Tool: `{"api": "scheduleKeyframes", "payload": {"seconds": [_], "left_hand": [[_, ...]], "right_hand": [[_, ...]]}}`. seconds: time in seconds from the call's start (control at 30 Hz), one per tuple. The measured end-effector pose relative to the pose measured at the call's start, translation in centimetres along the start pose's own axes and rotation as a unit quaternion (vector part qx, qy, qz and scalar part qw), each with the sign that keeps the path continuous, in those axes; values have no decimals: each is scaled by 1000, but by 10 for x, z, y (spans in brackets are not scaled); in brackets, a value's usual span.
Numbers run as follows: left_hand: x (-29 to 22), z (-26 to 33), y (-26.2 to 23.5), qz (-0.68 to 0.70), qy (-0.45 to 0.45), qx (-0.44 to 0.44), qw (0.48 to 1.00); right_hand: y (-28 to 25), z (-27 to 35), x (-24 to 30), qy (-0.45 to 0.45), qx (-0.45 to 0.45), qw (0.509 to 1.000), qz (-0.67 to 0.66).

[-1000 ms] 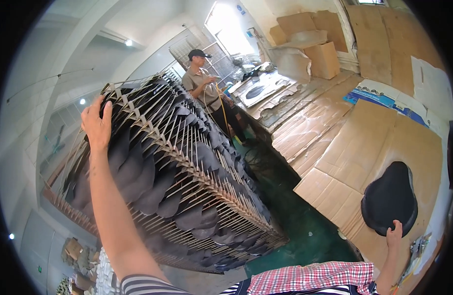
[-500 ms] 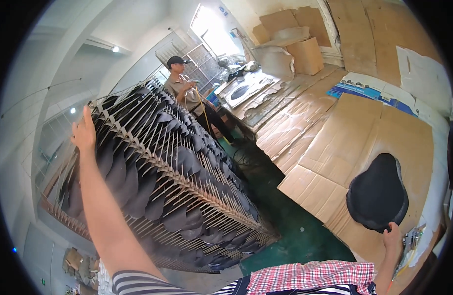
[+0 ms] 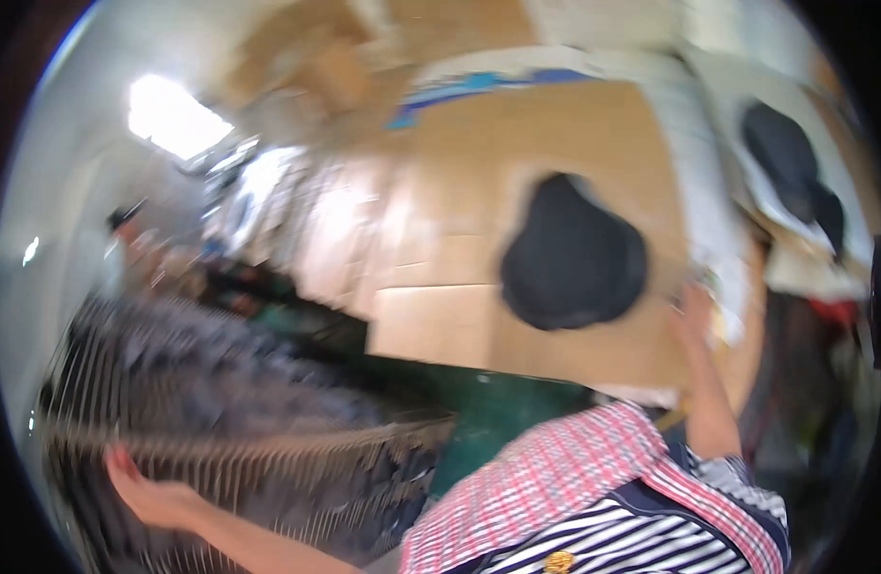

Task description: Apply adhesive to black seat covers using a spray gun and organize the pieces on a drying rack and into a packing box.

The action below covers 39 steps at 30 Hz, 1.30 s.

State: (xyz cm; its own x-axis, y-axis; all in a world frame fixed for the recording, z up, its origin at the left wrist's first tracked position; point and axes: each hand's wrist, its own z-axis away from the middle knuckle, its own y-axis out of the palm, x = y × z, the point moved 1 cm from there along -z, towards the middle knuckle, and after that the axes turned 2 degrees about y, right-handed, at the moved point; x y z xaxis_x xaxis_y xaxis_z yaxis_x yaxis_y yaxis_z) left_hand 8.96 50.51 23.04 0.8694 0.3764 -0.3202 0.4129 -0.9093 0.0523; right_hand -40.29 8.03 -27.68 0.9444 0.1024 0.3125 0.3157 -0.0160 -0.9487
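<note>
A black, pear-shaped pad point(image 3: 572, 258) lies flat on the cardboard sheet point(image 3: 440, 316) that covers the worktable. To its right, my right hand point(image 3: 692, 314) reaches over the table's near right part, apart from the pad. Motion blurs its fingers, and a small metallic thing beside them cannot be made out. My left hand point(image 3: 146, 490) is out at the lower left in front of the wire rack point(image 3: 297, 442), its fingers stretched out and nothing visible in them. Many dark flat pieces hang on the rack's thin rods; contact between hand and rack is unclear.
Another dark pad point(image 3: 783, 158) rests on a pale surface at the far right. A person point(image 3: 130, 253) in a dark cap stands beyond the rack at the left. Green floor point(image 3: 507, 421) runs between rack and table. Cardboard boxes point(image 3: 330, 72) stand at the back.
The view has swung right, bringing the second dark pad into sight. My right hand has come off the pad's edge and moved right. My left hand has dropped from the rack's upper corner.
</note>
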Motion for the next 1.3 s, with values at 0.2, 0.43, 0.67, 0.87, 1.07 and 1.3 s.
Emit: {"api": "scheduleKeyframes", "payload": {"seconds": [0.2,0.43,0.67,0.87,1.07,1.3], "left_hand": [[-30,290,107,152,-399,387,818],[-91,453,166,240,-70,735,630],[-133,524,166,125,153,800,566],[-139,519,154,113,203,817,528],[-109,508,140,220,82,775,587],[28,480,97,215,-203,745,598]], "right_hand": [[-44,6,26,-24,71,994,74],[-61,61,33,-9,48,997,54],[-45,63,25,9,-8,1000,28],[-135,107,43,66,30,918,-390],[-266,166,119,64,180,823,-534],[-311,209,148,37,175,848,-498]]}}
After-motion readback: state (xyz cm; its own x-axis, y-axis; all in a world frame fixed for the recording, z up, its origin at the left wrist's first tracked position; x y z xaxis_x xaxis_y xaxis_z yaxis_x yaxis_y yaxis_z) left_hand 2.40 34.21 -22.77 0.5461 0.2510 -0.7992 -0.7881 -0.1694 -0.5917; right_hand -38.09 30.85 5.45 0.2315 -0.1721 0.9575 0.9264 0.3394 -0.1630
